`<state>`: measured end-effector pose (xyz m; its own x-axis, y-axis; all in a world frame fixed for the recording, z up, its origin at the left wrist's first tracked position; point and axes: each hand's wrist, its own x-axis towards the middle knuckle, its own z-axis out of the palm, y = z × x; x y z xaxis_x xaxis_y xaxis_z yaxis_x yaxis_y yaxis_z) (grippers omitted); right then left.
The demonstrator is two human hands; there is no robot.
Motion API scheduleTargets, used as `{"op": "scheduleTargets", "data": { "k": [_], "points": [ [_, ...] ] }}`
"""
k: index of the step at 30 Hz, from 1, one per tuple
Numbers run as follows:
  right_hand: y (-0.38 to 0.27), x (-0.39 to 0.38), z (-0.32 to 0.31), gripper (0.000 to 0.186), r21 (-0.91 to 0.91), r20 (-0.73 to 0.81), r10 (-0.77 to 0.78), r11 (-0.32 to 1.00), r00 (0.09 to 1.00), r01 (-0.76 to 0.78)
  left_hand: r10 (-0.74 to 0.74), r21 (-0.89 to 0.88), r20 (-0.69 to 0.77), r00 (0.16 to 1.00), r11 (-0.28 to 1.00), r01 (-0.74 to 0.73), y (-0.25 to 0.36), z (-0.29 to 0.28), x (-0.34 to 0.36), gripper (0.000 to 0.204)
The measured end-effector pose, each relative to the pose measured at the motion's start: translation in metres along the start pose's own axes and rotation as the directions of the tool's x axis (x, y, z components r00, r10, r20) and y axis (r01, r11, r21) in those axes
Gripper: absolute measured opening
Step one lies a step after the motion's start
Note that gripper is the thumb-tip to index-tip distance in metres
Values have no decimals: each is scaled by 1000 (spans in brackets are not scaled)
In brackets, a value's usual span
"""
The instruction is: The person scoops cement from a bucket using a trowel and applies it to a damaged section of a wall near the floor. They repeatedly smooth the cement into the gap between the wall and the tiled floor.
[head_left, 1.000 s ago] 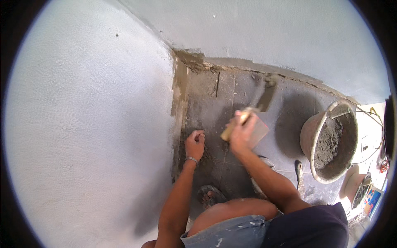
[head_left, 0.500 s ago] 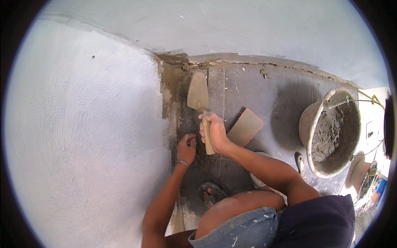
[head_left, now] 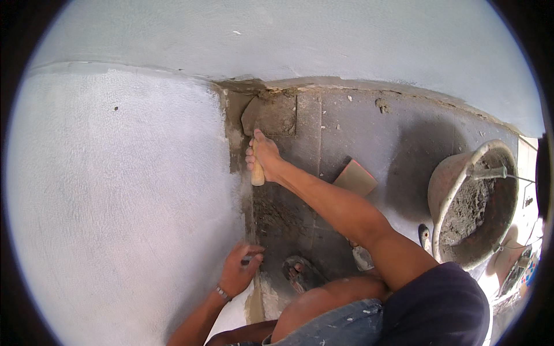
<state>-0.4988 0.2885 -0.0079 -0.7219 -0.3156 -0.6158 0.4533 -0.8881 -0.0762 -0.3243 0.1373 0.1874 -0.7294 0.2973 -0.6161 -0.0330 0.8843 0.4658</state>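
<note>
My right hand point(head_left: 262, 155) grips the wooden handle point(head_left: 257, 173) of a trowel, its blade point(head_left: 252, 114) low in the corner at a mortar-streaked patch point(head_left: 280, 112) of floor. My left hand point(head_left: 242, 265), with a metal band on the wrist, is lower down by the foot of the white left wall point(head_left: 127, 196), fingers apart and holding nothing I can see. A flat rectangular slab point(head_left: 355, 179) with a pinkish edge lies on the grey tiled floor point(head_left: 340, 144) beside my right forearm.
A bucket point(head_left: 437, 190) of grey mortar stands at the right, a handled tool point(head_left: 487, 171) across its rim. Another tool handle point(head_left: 425, 236) lies beside it. The far wall point(head_left: 346, 40) meets the floor along a rough strip. My sandaled foot point(head_left: 300, 271) is below.
My right hand has left the flat slab, taken up the trowel and moved left and farther into the corner. My left hand has moved back toward me, its fingers more spread.
</note>
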Motion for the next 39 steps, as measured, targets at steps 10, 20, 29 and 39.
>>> {"op": "scheduleTargets", "data": {
  "k": [10,20,29,39],
  "points": [
    [2,-54,14,40,-287,106,20,958,994,11,-207,-254,197,958,933,254,-48,-4,-26,28],
    [1,-42,-44,41,-132,-14,96,987,995,-97,-185,-496,236,954,821,283,-26,-10,16,41],
    [-11,-5,6,34,-82,-23,70,994,997,-72,-129,-564,313,941,772,294,-39,-6,0,45],
    [-31,-67,66,35,-142,68,135,982,988,-125,-37,-585,337,941,775,240,-22,-2,19,43]
  ]
}}
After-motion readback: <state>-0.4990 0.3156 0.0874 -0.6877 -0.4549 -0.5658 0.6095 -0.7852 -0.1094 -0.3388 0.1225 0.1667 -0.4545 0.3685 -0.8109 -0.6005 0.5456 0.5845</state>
